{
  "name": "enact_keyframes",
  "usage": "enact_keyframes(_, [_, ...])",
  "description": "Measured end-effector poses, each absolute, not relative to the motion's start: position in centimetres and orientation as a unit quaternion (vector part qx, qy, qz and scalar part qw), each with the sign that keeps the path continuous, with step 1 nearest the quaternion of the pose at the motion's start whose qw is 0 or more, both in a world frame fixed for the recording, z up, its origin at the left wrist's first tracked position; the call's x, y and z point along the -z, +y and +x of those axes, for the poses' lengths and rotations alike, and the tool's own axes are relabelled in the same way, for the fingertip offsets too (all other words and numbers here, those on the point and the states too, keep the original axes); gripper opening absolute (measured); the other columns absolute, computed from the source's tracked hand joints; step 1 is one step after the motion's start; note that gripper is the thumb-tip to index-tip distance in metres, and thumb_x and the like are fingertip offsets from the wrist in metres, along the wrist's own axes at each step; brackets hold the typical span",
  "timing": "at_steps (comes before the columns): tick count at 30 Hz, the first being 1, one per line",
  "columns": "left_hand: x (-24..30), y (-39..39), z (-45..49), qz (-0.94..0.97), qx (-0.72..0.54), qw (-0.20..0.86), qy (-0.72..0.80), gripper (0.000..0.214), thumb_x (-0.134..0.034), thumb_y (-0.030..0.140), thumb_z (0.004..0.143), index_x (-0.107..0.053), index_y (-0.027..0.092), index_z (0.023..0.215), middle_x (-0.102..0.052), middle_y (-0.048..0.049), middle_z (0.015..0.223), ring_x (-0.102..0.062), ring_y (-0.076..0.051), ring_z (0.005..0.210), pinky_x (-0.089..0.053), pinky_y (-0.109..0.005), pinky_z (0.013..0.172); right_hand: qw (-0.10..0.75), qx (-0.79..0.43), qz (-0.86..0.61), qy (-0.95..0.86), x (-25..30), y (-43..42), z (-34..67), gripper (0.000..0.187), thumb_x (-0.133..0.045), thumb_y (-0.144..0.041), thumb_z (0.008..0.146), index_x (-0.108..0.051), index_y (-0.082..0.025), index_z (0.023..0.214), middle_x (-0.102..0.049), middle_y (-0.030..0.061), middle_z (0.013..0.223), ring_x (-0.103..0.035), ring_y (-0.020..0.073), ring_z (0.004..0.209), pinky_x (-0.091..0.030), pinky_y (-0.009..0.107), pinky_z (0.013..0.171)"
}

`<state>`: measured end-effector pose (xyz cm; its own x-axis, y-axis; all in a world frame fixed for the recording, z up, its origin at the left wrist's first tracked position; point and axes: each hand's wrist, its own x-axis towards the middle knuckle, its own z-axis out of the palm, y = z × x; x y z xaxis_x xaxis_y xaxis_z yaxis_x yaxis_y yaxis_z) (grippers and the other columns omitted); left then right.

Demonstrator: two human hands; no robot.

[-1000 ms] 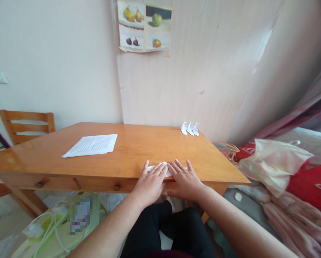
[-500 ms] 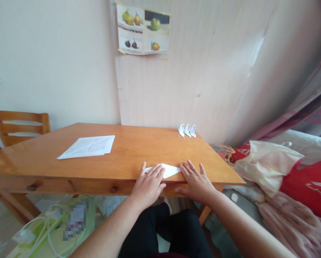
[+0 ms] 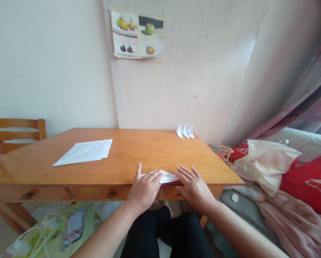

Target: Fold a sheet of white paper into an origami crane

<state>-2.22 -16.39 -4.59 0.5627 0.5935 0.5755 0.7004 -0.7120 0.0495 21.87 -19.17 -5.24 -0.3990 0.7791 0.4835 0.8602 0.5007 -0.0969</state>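
A piece of folded white paper [image 3: 168, 177] lies at the front edge of the wooden table, pointed toward the right, with a fold line running along it. My left hand [image 3: 146, 186] rests flat over its left part, fingers stretched out and thumb side toward me. On the paper's right tip lie the fingertips of my right hand [image 3: 193, 183], its fingers extended and slightly spread. Part of the paper is hidden under both hands.
Three small folded paper figures [image 3: 185, 131] stand at the table's back right. A stack of printed sheets [image 3: 85, 151] lies on the left of the wooden table [image 3: 139, 147]. A chair [image 3: 18, 130] is at the left; bags and a red cushion-like item [image 3: 308, 182] lie at the right.
The view has shifted slightly. My left hand covers more of the paper's middle, and a fold line now shows on the paper, which looks narrower. Both hands stay on it.
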Motion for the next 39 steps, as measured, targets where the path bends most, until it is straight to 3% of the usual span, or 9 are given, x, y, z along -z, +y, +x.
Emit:
enact_keyframes(3, [3.0, -16.2, -2.3, -0.874, 0.300, 0.080, -0.374, 0.029, -0.043, 0.024, 0.102, -0.063, 0.026, 0.123, -0.070, -0.0036, 0.127, -0.065, -0.021, 0.114, 0.009, -0.061, 0.121, 0.285, 0.069, -0.479, -0.827, 4.5, -18.9, 21.3, 0.032, -0.049, -0.023, 0.098, -0.064, -0.021, 0.126, -0.069, 0.0106, 0.128, -0.061, 0.0277, 0.121, -0.031, 0.053, 0.113])
enact_keyframes(6, [1.0, -15.7, -2.5, -0.871, 0.301, 0.068, -0.381, 0.027, -0.045, 0.026, 0.102, -0.064, 0.026, 0.121, -0.073, -0.0028, 0.114, -0.066, -0.020, 0.106, 0.003, -0.061, 0.121, 0.340, 0.017, -0.486, -0.805, 3.5, -18.4, 20.9, 0.027, -0.046, -0.026, 0.100, -0.069, -0.021, 0.114, -0.075, 0.0092, 0.104, -0.068, 0.0248, 0.098, -0.047, 0.042, 0.094])
enact_keyframes(10, [-0.9, -14.1, -2.8, -0.856, 0.327, -0.015, -0.399, 0.034, -0.047, 0.027, 0.100, -0.054, 0.027, 0.134, -0.073, -0.0024, 0.114, -0.066, -0.020, 0.107, -0.005, -0.061, 0.121, 0.435, -0.119, -0.490, -0.746, 2.6, -17.3, 20.7, 0.023, -0.049, -0.029, 0.098, -0.068, -0.022, 0.108, -0.074, 0.0058, 0.097, -0.068, 0.0211, 0.089, -0.050, 0.031, 0.078])
enact_keyframes(12, [-1.1, -13.0, -2.8, -0.846, 0.332, -0.079, -0.411, 0.039, -0.050, 0.027, 0.097, -0.051, 0.027, 0.136, -0.074, 0.0003, 0.103, -0.067, -0.019, 0.099, -0.020, -0.057, 0.118, 0.455, -0.172, -0.507, -0.712, 2.5, -16.7, 20.7, 0.022, -0.050, -0.032, 0.096, -0.066, -0.021, 0.106, -0.072, 0.0038, 0.088, -0.067, 0.0197, 0.081, -0.049, 0.030, 0.072])
enact_keyframes(14, [-0.9, -11.7, -2.7, -0.830, 0.324, -0.152, -0.428, 0.042, -0.052, 0.029, 0.094, -0.052, 0.024, 0.136, -0.073, -0.0009, 0.095, -0.067, -0.019, 0.089, -0.045, -0.043, 0.100, 0.463, -0.199, -0.527, -0.684, 2.8, -16.0, 20.7, 0.021, -0.052, -0.033, 0.093, -0.064, -0.019, 0.104, -0.069, 0.0023, 0.081, -0.064, 0.0187, 0.074, -0.048, 0.029, 0.066])
enact_keyframes(17, [0.1, -10.1, -2.2, -0.804, 0.276, -0.252, -0.463, 0.045, -0.054, 0.028, 0.091, -0.054, 0.020, 0.135, -0.072, -0.0025, 0.087, -0.066, -0.017, 0.076, -0.049, -0.028, 0.071, 0.441, -0.197, -0.557, -0.676, 3.5, -15.1, 20.8, 0.017, -0.051, -0.032, 0.092, -0.061, -0.019, 0.097, -0.065, 0.0011, 0.075, -0.060, 0.0181, 0.067, -0.045, 0.028, 0.060])
enact_keyframes(24, [1.9, -7.6, -1.2, -0.799, 0.242, -0.247, -0.493, 0.034, -0.061, 0.022, 0.081, -0.066, 0.019, 0.115, -0.072, -0.0034, 0.081, -0.065, -0.018, 0.071, -0.047, -0.026, 0.064, 0.387, 0.029, -0.549, -0.740, 3.9, -15.7, 20.8, 0.019, -0.054, -0.024, 0.093, -0.065, -0.021, 0.107, -0.069, 0.0106, 0.108, -0.058, 0.0285, 0.105, -0.044, 0.041, 0.090])
enact_keyframes(31, [1.9, -6.4, -0.8, -0.814, 0.217, -0.219, -0.493, 0.026, -0.060, 0.022, 0.079, -0.070, 0.022, 0.103, -0.075, -0.0030, 0.089, -0.067, -0.020, 0.084, -0.050, -0.027, 0.073, 0.295, 0.009, -0.466, -0.834, 3.6, -16.3, 19.4, 0.019, -0.056, -0.016, 0.092, -0.069, -0.021, 0.104, -0.070, 0.0077, 0.101, -0.059, 0.0236, 0.095, -0.044, 0.036, 0.087])
enact_keyframes(39, [1.0, -8.6, -1.8, -0.847, 0.250, -0.142, -0.448, 0.035, -0.054, 0.010, 0.075, -0.068, 0.022, 0.105, -0.069, -0.0067, 0.113, -0.061, -0.024, 0.110, -0.046, -0.035, 0.096, 0.275, -0.003, -0.473, -0.837, 4.0, -15.9, 19.4, 0.014, -0.057, -0.016, 0.092, -0.069, -0.020, 0.099, -0.070, 0.0062, 0.098, -0.061, 0.0210, 0.095, -0.043, 0.033, 0.087])
